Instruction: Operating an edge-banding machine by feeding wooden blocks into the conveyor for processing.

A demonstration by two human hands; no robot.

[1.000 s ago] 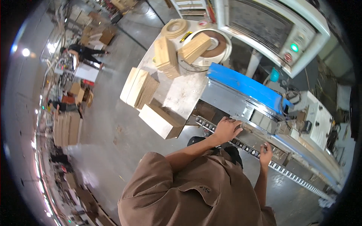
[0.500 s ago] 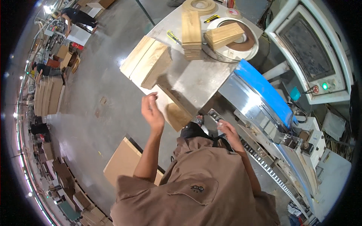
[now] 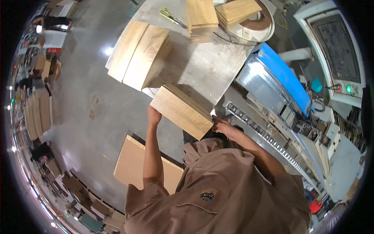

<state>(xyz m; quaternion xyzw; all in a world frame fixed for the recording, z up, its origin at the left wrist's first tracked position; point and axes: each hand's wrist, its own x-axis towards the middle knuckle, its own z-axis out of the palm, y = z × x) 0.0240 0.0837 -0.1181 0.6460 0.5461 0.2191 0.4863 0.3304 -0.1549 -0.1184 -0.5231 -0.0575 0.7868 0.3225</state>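
Between my hands a stack of pale wooden boards (image 3: 182, 112) is tilted at the near corner of the table, its broad face up toward me. My left hand (image 3: 154, 116) is closed on the stack's left end, the fingertips hidden behind the wood. My right hand (image 3: 224, 126) is at the right end, its fingers bent against the edge. Just beyond, two more board stacks (image 3: 140, 50) lie side by side on the metal table (image 3: 212, 70). Whether the held stack still rests on the table is hard to see.
More wooden boards (image 3: 201, 19) stand at the back beside a yellow utility knife (image 3: 172, 17) and a round reel (image 3: 269, 29). A blue-covered machine (image 3: 282, 74) with a slotted rail (image 3: 269, 142) runs along my right, below a control panel (image 3: 337, 50). A brown board (image 3: 134, 160) lies low at left.
My left hand has gone from hovering by the stack to gripping its left end. My right hand has come from the rail to the right end. The stack has tilted up; the view has shifted.
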